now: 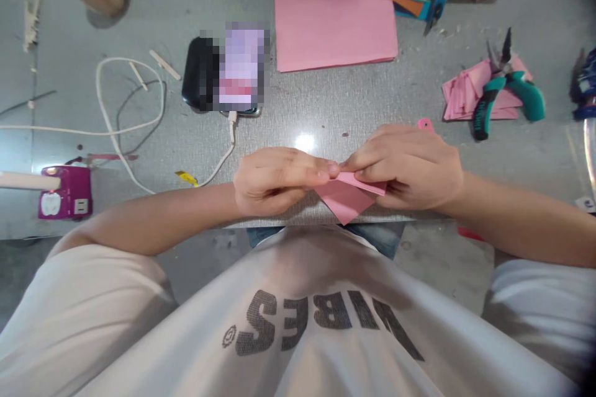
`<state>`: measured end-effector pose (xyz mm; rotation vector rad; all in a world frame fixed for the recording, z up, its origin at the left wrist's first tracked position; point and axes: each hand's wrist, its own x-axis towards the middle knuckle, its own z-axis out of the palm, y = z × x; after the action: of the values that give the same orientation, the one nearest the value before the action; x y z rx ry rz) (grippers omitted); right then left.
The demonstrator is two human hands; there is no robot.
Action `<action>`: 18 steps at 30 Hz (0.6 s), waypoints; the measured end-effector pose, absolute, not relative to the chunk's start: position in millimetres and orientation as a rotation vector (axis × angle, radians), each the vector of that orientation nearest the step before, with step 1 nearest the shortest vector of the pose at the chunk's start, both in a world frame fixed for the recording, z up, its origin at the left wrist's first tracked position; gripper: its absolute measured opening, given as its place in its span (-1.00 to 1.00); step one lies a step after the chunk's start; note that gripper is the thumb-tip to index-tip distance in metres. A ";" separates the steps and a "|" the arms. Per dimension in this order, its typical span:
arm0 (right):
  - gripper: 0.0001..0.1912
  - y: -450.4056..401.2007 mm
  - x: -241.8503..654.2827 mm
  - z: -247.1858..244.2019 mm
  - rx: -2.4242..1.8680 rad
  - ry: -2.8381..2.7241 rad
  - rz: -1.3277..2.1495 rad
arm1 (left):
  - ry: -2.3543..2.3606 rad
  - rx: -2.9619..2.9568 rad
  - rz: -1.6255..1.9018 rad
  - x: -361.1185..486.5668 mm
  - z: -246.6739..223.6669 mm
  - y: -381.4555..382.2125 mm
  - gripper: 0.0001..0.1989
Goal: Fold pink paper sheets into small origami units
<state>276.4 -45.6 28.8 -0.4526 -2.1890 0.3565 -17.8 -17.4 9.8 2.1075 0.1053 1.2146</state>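
Observation:
A small piece of pink paper (347, 200) with a folded strip along its upper edge is held between both hands near the table's front edge, one corner pointing toward the body. My left hand (282, 180) pinches its left end, thumb and index finger at the fold. My right hand (405, 167) grips the right part of the fold, its fingertips close to the left thumb. Just beyond the right hand lies a small pink piece with a dark hole (425, 124).
Pliers (533, 96) rest on folded pink papers (459, 96) at the right. Large pink sheets (335, 18) lie at the back. To the left are a phone (242, 65), a black case (200, 74), a white cable (100, 84) and a purple adapter (69, 189).

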 end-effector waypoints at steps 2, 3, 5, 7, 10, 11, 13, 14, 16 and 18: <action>-0.88 -45.0 277.3 28.0 -0.487 -2.207 0.392 | 0.162 2.080 1.265 -15.0 11.4 -19.8 -0.51; -0.90 -44.4 278.2 26.9 -0.515 -2.214 0.410 | 0.221 2.071 1.269 -13.6 11.3 -20.8 -0.52; -0.89 -43.5 279.5 23.9 -0.600 -2.218 0.445 | 0.348 2.076 1.233 -11.5 8.9 -22.0 -0.56; -0.82 -43.7 278.5 21.8 -0.713 -2.205 0.485 | 0.441 2.101 1.192 -10.3 4.2 -22.4 -0.70; -0.80 -46.3 273.2 23.1 -0.932 -2.137 0.558 | 0.558 2.092 1.165 -9.9 -1.7 -22.9 -0.81; -0.81 -47.5 271.2 24.5 -1.000 -2.102 0.578 | 0.611 2.063 1.150 -9.7 -2.4 -23.3 -0.80; -0.82 -49.4 267.9 27.8 -1.097 -2.047 0.621 | 0.713 1.981 1.105 -8.8 -1.5 -24.4 -0.78; -0.82 -49.9 267.0 29.3 -1.129 -2.033 0.645 | 0.753 1.939 1.086 -8.1 -0.2 -24.9 -0.77; -0.81 -50.1 266.7 31.7 -1.178 -2.025 0.681 | 0.793 1.872 1.067 -6.6 2.8 -25.7 -0.73; -0.74 -49.1 268.5 33.1 -1.219 -2.015 0.682 | 0.804 1.836 1.057 -5.9 4.8 -25.9 -0.69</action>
<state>268.5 -49.1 33.1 -1.2194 -2.0149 0.6822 -5.9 -25.9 4.8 1.8363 0.8041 1.0573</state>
